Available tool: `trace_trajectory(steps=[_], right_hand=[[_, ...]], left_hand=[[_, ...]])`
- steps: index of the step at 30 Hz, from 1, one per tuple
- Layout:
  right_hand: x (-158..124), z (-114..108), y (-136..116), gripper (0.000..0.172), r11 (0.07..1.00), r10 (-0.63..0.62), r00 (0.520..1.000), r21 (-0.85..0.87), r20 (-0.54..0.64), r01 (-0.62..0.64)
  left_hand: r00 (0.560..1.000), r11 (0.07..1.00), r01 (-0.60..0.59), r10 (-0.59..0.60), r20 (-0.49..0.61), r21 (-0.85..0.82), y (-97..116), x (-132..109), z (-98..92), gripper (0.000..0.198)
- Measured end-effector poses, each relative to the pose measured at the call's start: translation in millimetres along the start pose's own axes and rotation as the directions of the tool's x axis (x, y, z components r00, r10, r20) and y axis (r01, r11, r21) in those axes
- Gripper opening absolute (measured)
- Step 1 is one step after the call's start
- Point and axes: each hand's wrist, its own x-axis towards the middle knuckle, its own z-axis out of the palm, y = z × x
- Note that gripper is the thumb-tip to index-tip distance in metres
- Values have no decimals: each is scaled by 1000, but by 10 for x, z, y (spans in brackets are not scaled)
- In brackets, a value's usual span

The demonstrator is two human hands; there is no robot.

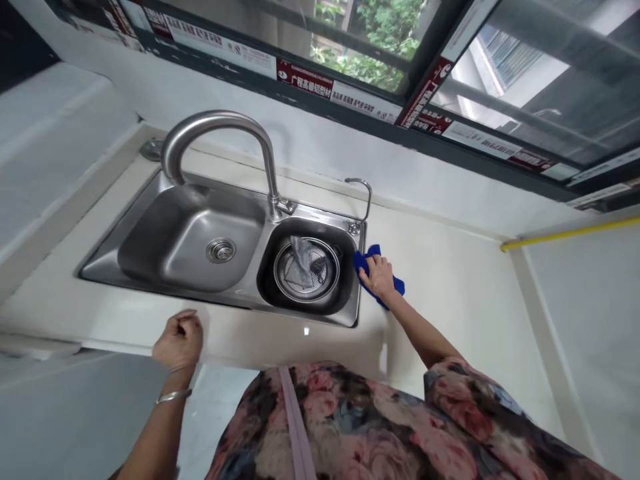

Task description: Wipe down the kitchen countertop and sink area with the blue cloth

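Here, seen from above, a person stands at a pale surface [450,280] with a double steel sink [125,263] set into it. The right hand [379,277] lies flat, fingers spread, pressing a blue cloth [397,285] onto the surface; the cloth is just beside the sink's right rim, at about three o'clock from the small round basin. That basin holds a metal strainer basket [306,270] with a grey rag [301,257] draped in it. The left hand [179,340] is loosely curled, holding nothing, resting at the front edge of the surface at about seven o'clock from the sink. A tall curved tap [220,127] and a small thin spout [363,193] rise at twelve o'clock. As a judgement, a sweep towards the rim could push the cloth into the small basin, or knuckles could knock the thin spout just behind; the far reach also leaves the right arm stretched and less steady.
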Motion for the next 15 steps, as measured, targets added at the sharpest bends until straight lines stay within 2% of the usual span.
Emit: trace_trajectory(steps=[5,8,10,12,15], right_hand=[[-1104,183,-22,41,989,-76,993,119,-91,87],[-1802,305,12,39,955,-220,972,187,-82,232],[-2145,361,17,38,926,-293,953,224,-77,303],[-2310,384,-29,37,923,-284,956,249,-74,293],[-2201,361,-183,34,953,-160,986,255,-38,165]], left_hand=[[1000,1000,-5,5,2,15,51,1,1,33],[999,999,-20,21,-28,38,55,6,18,33],[999,998,-41,42,-24,42,55,8,21,34],[998,997,-60,61,-17,50,61,6,16,34],[997,995,-70,72,-26,67,79,-4,5,34]])
